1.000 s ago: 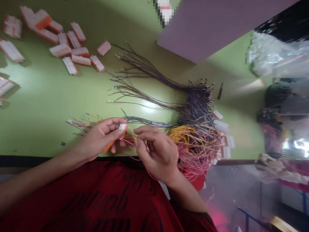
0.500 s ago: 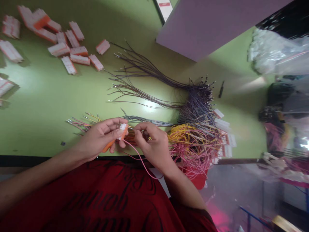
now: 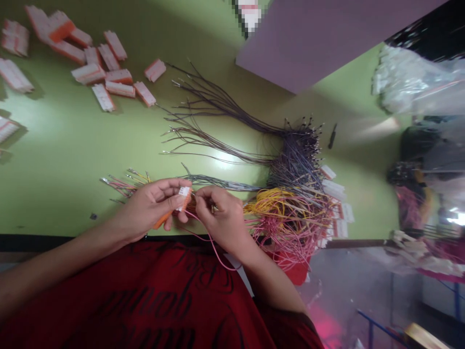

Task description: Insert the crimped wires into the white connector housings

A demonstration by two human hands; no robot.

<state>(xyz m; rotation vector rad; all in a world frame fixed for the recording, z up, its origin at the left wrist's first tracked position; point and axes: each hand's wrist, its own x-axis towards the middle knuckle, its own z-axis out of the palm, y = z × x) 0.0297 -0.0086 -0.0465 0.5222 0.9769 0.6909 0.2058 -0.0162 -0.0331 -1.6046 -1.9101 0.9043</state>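
Observation:
My left hand (image 3: pixel 154 206) is closed round an orange-and-white connector housing (image 3: pixel 184 194), its white end sticking out past the thumb. One pink wire (image 3: pixel 214 245) runs out of that housing and loops down below my right hand (image 3: pixel 221 211). The fingertips of my right hand pinch a thin wire with a metal terminal (image 3: pixel 193 193), right at the housing's orange face. Whether the terminal is inside the housing I cannot tell. Beneath and behind both hands lie pink and yellow wires, their terminal ends (image 3: pixel 105 180) showing left of my left hand.
Orange-and-white housings (image 3: pixel 118 89) are scattered at the upper left. Bundles of dark wires (image 3: pixel 232 109), yellow wires (image 3: pixel 272 198) and pink wires (image 3: pixel 283 237) spread to the right. A purple box (image 3: pixel 301 43) stands at the back. Plastic bags (image 3: pixel 407 82) lie on the far right.
My right hand has moved a little to the left, bringing the pinched wire's terminal up to the housing. My left hand has barely moved.

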